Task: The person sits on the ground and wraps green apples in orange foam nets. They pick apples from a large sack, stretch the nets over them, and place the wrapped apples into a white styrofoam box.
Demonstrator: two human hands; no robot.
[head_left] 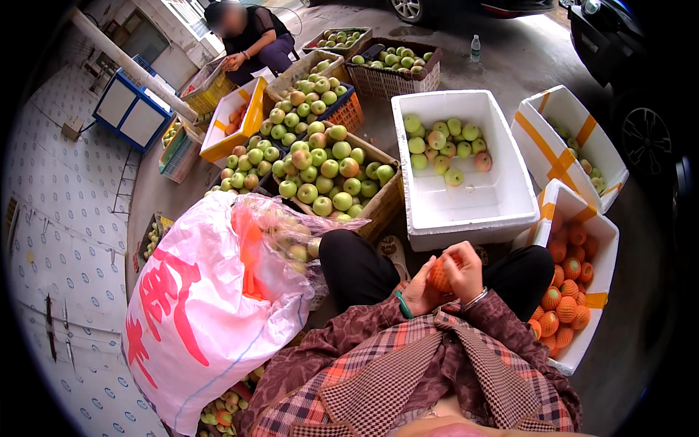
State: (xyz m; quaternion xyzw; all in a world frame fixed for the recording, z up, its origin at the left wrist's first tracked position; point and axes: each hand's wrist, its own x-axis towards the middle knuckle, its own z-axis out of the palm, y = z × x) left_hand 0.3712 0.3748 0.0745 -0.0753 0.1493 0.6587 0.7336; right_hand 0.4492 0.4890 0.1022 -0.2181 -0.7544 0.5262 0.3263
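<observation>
Above my lap, an apple in an orange foam net (439,277) is held between my two hands. My left hand (419,293) cups it from the left, fingers closed round it. From the other side my right hand (466,272) has its fingers bent against the net. Just beyond them stands a white foam box (472,216) with a loose layer of green and reddish apples (441,164) toward its far end. Close by on the right, another white foam box (598,306) holds apples in orange nets (568,312).
A large white sack (211,306) with orange nets (250,255) at its mouth bulges on my left. Crates of apples (331,171) fill the middle left. A taped foam box (575,124) stands far right, a bottle (475,48) behind. Another person (251,40) sits far left.
</observation>
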